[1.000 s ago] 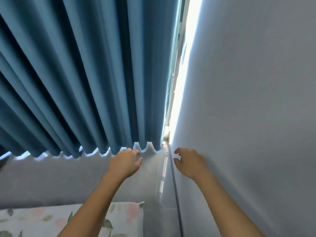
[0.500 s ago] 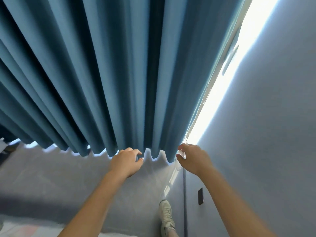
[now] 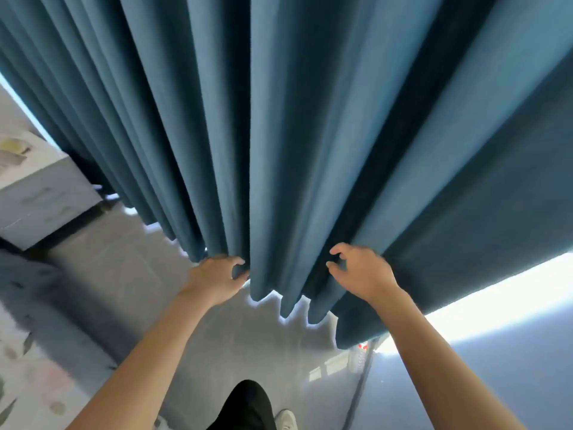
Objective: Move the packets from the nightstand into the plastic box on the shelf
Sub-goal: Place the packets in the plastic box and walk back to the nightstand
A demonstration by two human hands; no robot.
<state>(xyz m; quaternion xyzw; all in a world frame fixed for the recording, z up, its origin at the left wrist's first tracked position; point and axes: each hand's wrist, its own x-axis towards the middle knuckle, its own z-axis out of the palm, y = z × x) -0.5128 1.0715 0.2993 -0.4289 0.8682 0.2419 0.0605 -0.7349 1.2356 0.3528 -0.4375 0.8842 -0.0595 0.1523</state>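
Gripping a fold of the blue curtain (image 3: 279, 135) near its hem, the left hand (image 3: 217, 279) has fingers curled into the fabric. The right hand (image 3: 361, 274) sits just beside the next folds, fingers curled, thumb and forefinger apart, holding nothing. Packets and plastic box are out of view. A floral bed (image 3: 21, 367) lies at left.

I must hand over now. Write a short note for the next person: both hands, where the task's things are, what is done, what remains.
Left hand: fingers curled round a fold of the blue curtain.
Right hand: loosely curled at the curtain, holding nothing.
Packets, nightstand, plastic box and shelf: none in view.
Done: nothing that this view can confirm.
Left: find the nightstand, then move the packets into the box.
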